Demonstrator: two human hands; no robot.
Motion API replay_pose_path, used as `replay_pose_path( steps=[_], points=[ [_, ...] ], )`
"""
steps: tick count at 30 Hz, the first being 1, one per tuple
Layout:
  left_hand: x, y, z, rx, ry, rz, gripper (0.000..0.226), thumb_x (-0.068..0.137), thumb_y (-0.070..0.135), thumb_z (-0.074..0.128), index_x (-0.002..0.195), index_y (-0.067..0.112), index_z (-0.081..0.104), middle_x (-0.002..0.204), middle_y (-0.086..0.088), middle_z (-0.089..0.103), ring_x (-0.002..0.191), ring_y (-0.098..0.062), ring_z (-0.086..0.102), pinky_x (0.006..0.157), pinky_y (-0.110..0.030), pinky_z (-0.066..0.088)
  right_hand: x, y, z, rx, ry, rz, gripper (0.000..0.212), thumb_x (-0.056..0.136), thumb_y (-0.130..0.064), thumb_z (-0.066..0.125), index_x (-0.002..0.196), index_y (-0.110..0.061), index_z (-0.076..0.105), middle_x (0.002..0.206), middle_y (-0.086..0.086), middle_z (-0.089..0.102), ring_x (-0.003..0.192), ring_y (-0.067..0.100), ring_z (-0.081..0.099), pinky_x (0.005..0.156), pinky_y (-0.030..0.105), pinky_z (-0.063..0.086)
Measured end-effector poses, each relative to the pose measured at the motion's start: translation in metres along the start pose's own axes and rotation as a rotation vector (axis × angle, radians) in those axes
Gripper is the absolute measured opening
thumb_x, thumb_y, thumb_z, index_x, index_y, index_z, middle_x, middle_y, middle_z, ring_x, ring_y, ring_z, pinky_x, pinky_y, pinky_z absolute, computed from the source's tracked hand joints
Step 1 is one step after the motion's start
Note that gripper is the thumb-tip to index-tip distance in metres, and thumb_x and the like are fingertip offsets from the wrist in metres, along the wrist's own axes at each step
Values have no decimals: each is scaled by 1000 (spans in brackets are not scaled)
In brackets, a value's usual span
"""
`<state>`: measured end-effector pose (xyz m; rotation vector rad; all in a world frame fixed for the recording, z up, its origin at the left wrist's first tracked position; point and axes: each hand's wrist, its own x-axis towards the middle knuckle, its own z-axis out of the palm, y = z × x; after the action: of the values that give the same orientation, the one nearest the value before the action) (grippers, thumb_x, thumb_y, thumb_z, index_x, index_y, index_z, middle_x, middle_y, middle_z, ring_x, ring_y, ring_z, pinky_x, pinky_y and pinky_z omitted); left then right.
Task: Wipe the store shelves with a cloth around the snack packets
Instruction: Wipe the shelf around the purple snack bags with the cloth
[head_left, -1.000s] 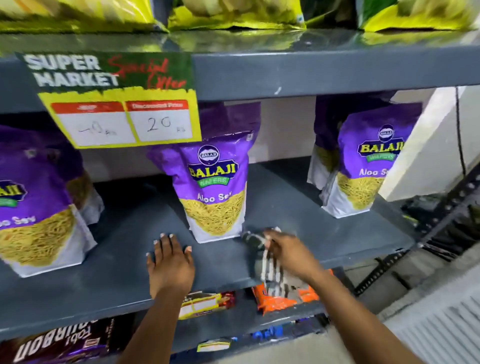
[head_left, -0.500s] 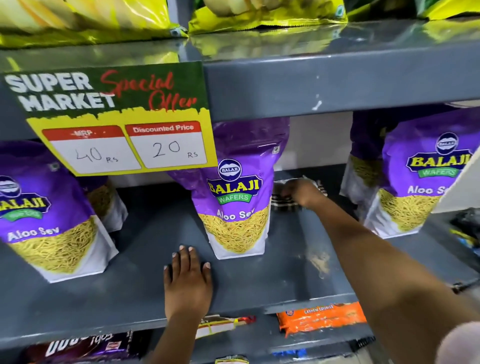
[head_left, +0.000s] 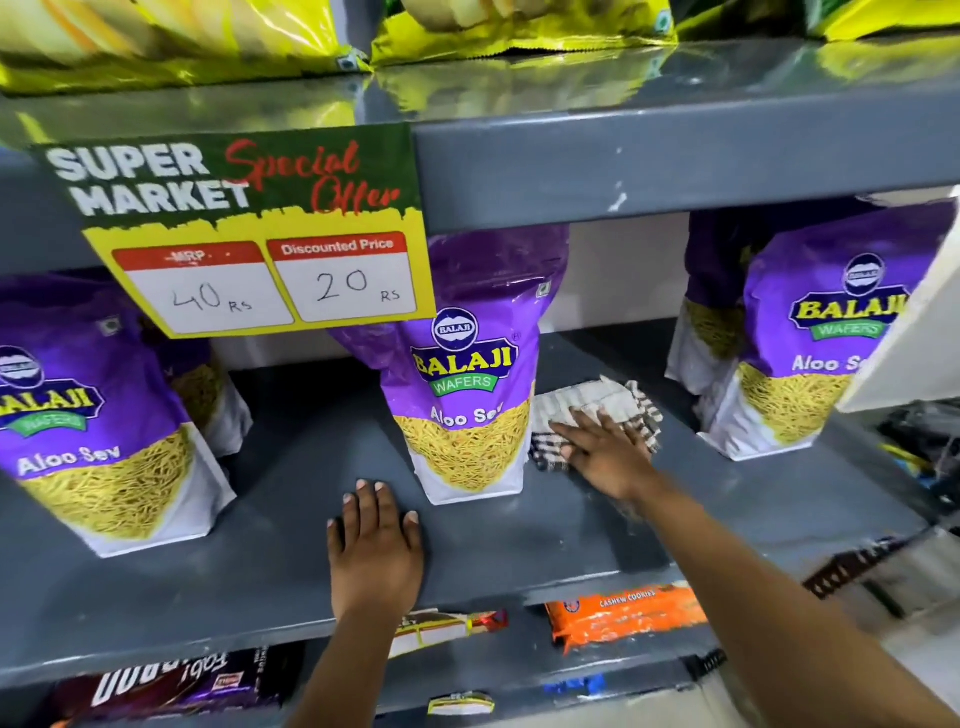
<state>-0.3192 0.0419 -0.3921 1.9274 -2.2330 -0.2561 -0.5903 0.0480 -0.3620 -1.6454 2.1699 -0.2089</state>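
A striped white-and-dark cloth (head_left: 597, 402) lies on the grey middle shelf (head_left: 291, 452), just right of the central purple Aloo Sev packet (head_left: 470, 364). My right hand (head_left: 605, 452) presses flat on the cloth with fingers spread. My left hand (head_left: 376, 545) rests palm down on the shelf near its front edge, in front and left of that packet, holding nothing. More purple packets stand at the left (head_left: 88, 431) and the right (head_left: 800, 338).
A yellow-green price sign (head_left: 249, 228) hangs from the upper shelf edge (head_left: 675, 156), which carries yellow packets (head_left: 519, 26). Below are an orange cookie pack (head_left: 623, 613) and dark biscuit packs (head_left: 171, 686). A white panel (head_left: 904, 338) leans at the right.
My right hand with the cloth went from the shelf's front edge to the back, then slid forward beside the central packet. The left hand stayed put on the shelf.
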Motion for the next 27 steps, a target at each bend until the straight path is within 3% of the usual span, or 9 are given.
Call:
replay_pose_path(
  steps=[6,10,12,13,15,16,23,27],
  points=[
    [-3,-1,-4,6,-34,-2,55,98,36,16,146,8,10,156,-13,7,142,-28,5,116,-43,6,-72,18,9,143,21,-11,39,90,-28,48,127,-41,46,154,-12,22,145,15,10,119,40,4],
    [-5,0,-6,-16,-26,20,54,99,32,22,145,8,12,155,-14,10,142,-30,6,115,-45,6,-76,16,-19,473,-89,35,33,81,-14,62,113,-23,62,148,2,39,137,18,33,113,31,26],
    [-4,0,-6,-34,-26,22,53,98,31,22,145,7,13,155,-14,10,142,-30,6,115,-45,6,-66,6,-29,572,75,101,45,84,-30,60,127,-20,51,149,4,37,136,21,34,113,35,26],
    [-3,0,-5,-41,-20,20,53,98,32,22,145,7,14,155,-14,10,142,-30,6,115,-46,6,-62,0,-28,490,146,148,59,85,-43,54,137,-22,36,154,-1,23,142,23,20,115,42,18],
    [-3,-1,-2,-47,-12,9,54,97,33,18,145,7,16,155,-15,12,142,-30,8,115,-46,7,-59,-11,-12,203,103,249,77,83,-63,38,144,-30,7,156,-7,-6,144,26,-13,114,57,-3],
    [-4,-2,-2,-49,-9,7,55,97,34,18,144,7,17,155,-16,13,142,-31,8,115,-46,7,-60,-13,3,94,69,276,79,82,-67,33,144,-31,1,156,-5,-12,143,26,-20,112,61,-9],
    [-3,-2,-2,-61,-2,7,53,98,30,27,144,6,18,155,-16,13,142,-31,8,115,-46,7,-96,14,34,-19,274,305,58,90,-54,27,143,-33,15,158,-7,5,146,18,-4,115,53,-9],
    [-3,-1,-3,-56,-17,2,53,98,30,25,144,5,16,155,-16,12,142,-31,7,115,-47,6,-143,45,44,-80,347,343,59,90,-54,20,143,-28,20,157,-6,13,146,18,6,117,49,2]
  ],
)
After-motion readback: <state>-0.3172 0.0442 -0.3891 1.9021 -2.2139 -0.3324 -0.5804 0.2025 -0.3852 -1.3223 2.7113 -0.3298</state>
